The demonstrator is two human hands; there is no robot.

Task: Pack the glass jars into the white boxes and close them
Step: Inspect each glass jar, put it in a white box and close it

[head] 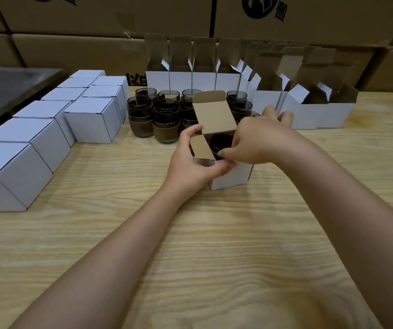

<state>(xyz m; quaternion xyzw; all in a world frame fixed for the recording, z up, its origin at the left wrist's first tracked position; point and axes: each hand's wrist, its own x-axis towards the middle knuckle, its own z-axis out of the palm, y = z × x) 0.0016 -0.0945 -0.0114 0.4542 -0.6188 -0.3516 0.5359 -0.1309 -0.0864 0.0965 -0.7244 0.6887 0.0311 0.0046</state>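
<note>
Head cam, one frame. Centre box (231,174) stands upright on the wooden table (214,245), just in front of the loose jars.

- Top open. Lid flap (214,115) stands up at the far side, tuck tab uppermost.
- Dark glass jar (221,142) sits inside the centre box, rim below the opening.
- L hand (190,160) grips the box's L side: thumb across the near front wall, fingers curled over the L side flap (201,147), which is folded partway inward.
- R hand (259,138) grips the box's R side: thumb tip on the near rim, fingers bent over the far R corner. R side flap is hidden under the hand, so its position can't be told.

Other stock on the table:
- Loose jars (167,115): dark glass w/ brown bands, grouped close together, some stacked, behind the centre box.
- Closed white boxes (91,119): two rows at L, touching side by side.
- Empty open boxes (181,79): a row at the back w/ lids up, and more at R (328,115).

Brown cartons (95,15) are stacked behind the table. Dark flat surface (8,86) at far L.
</note>
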